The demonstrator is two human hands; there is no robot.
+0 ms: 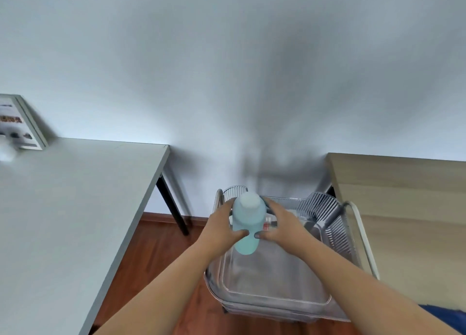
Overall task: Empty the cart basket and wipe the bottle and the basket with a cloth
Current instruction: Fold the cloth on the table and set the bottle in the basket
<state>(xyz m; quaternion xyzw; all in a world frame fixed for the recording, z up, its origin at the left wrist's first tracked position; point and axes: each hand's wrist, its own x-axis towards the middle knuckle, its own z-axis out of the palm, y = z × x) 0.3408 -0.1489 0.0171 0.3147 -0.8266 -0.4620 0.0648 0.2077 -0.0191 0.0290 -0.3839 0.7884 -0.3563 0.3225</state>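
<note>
Nearest, at five o'clock in the frame's bottom corner, a scrap of dark blue fabric (446, 314) is peeking in; whether it is the cloth cannot be told. Two bare forearms are reaching up from the bottom edge toward the centre.

Just beyond them, the clear, ribbed plastic cart basket (335, 236) is sitting between five and six o'clock, over the reddish wooden floor (156, 254). Its bottom is looking mostly bare; something small with a red mark is lying behind the bottle, too blurred to name.

Over the basket's far left part, the left hand (219, 227) and right hand (282, 223) are clasping the pale blue plastic bottle with a white cap (248, 221) from both sides. The fingers of each hand are wrapping round the far side of the body, and the two thumbs are pressing the near face, almost meeting. The bottle is standing upright, its base apparently above the basket floor.

It is probably smooth and somewhat slippery, stiff enough not to buckle, and possibly weighty if full; the contents are not showing. Holding the mid-body with both palms seems sound, while the cap is a poorer place to grip.

Farther off, a white tabletop with black legs (83, 196) is lying at nine o'clock, carrying a blurred framed picture (20, 123) at its far corner, and a light wooden tabletop (408, 208) is lying at three o'clock. The pale wall (227, 57) is filling twelve o'clock.
</note>
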